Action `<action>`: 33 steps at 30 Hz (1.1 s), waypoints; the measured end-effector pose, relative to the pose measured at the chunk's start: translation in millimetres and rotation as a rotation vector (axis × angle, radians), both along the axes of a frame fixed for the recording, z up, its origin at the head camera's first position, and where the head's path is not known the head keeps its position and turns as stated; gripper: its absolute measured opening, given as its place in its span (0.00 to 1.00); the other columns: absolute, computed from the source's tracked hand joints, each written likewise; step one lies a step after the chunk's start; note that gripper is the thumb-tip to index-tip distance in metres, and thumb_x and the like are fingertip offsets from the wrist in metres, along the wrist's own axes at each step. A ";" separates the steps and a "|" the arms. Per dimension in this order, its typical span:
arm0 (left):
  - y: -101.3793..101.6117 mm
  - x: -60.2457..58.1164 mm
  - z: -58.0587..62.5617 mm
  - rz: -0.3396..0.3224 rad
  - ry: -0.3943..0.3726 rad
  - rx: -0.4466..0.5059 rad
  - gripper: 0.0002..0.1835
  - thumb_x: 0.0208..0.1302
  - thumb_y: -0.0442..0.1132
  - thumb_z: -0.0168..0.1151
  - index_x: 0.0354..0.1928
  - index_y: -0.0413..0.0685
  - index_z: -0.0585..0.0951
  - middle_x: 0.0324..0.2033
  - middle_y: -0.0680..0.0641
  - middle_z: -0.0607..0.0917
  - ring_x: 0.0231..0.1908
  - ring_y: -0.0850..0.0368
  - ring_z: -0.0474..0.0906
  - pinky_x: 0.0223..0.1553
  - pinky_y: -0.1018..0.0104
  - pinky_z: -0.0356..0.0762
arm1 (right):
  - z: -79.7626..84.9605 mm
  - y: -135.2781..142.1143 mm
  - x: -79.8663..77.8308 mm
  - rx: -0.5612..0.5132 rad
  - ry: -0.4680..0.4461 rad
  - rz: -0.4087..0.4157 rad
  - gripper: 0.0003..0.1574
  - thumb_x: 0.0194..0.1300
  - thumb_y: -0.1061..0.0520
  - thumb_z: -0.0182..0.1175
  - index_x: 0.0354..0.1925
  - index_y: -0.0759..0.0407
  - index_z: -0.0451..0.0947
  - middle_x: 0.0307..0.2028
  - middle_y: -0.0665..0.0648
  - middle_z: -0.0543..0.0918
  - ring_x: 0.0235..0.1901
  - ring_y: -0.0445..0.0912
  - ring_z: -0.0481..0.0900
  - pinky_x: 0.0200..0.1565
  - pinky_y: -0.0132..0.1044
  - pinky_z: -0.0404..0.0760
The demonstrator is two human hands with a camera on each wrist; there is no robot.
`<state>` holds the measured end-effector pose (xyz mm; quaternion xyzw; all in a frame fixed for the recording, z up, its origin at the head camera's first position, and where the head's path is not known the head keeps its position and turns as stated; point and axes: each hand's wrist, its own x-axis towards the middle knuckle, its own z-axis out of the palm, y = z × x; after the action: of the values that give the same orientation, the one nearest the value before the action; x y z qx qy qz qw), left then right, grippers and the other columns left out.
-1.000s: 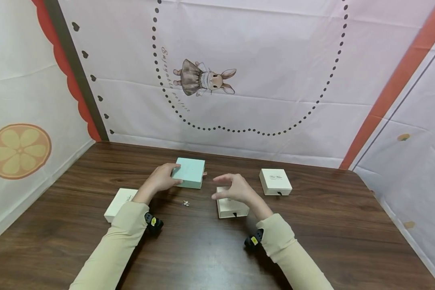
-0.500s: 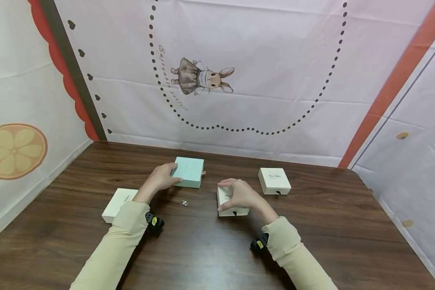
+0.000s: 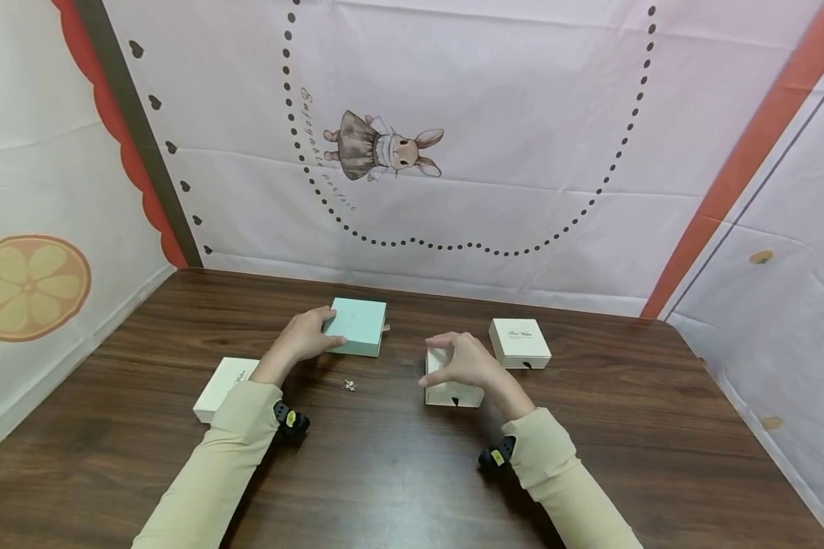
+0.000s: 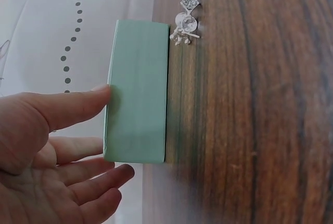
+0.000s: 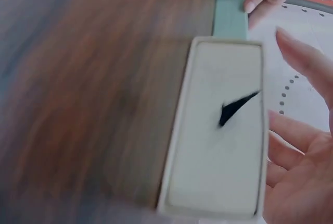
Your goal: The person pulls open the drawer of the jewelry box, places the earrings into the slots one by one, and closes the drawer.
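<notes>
My left hand (image 3: 307, 334) rests at the left side of a mint-green drawer box (image 3: 358, 324). In the left wrist view its thumb touches the upper edge of the box, and the other fingers lie loosely by the end. My right hand (image 3: 463, 358) arches over a cream gift box (image 3: 455, 394) with a black ribbon tab on its front. From the right wrist, the thumb (image 5: 307, 60) shows apart from that box, with the fingers (image 5: 291, 135) partly hidden behind it. Small crystal jewellery (image 3: 349, 386) lies on the table in front of the mint box.
A second cream box (image 3: 520, 342) with dark lettering stands at the right. Another cream box (image 3: 220, 389) sits at the left, partly covered by the left forearm. All stand on a dark wooden table (image 3: 384, 480) before a printed cloth backdrop (image 3: 508, 175).
My right hand came down onto the middle cream box, and both have shifted to the right. The left hand has stayed at the mint box.
</notes>
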<state>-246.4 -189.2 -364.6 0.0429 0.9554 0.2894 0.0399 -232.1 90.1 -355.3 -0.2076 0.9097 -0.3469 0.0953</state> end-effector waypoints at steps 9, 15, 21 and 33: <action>1.2 -1.4 0.2 -0.023 0.000 0.008 0.37 0.58 0.44 0.61 0.65 0.37 0.59 0.67 0.36 0.56 0.65 0.38 0.53 0.61 0.45 0.57 | 6.6 -35.6 -12.9 -0.232 -0.071 -0.064 0.31 0.53 0.55 0.65 0.55 0.62 0.72 0.54 0.59 0.76 0.57 0.51 0.71 0.55 0.46 0.71; 4.9 -1.9 4.5 -0.032 -0.012 0.013 0.39 0.56 0.44 0.63 0.66 0.37 0.58 0.67 0.36 0.55 0.66 0.37 0.52 0.62 0.44 0.55 | 1.9 -65.0 -23.0 -0.347 -0.106 -0.190 0.19 0.61 0.59 0.57 0.50 0.63 0.76 0.50 0.61 0.79 0.53 0.52 0.74 0.51 0.45 0.74; 6.7 -2.5 5.1 -0.025 -0.031 0.013 0.43 0.52 0.44 0.67 0.66 0.37 0.58 0.67 0.35 0.52 0.66 0.36 0.50 0.62 0.43 0.53 | -5.8 -89.2 -26.5 -0.398 -0.128 -0.308 0.17 0.63 0.60 0.52 0.50 0.61 0.77 0.51 0.60 0.78 0.52 0.52 0.73 0.48 0.42 0.74; 5.1 -10.9 3.2 -0.027 -0.078 0.058 0.49 0.47 0.44 0.70 0.68 0.41 0.54 0.69 0.38 0.45 0.67 0.36 0.45 0.62 0.42 0.53 | -22.2 -104.8 -34.5 -0.474 -0.214 -0.487 0.22 0.63 0.65 0.46 0.55 0.63 0.72 0.54 0.62 0.75 0.54 0.52 0.71 0.48 0.40 0.73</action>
<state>-257.3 -184.1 -361.4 0.0455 0.9437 0.3177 0.0799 -266.7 -14.7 -377.5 0.0367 0.8114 -0.5808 0.0537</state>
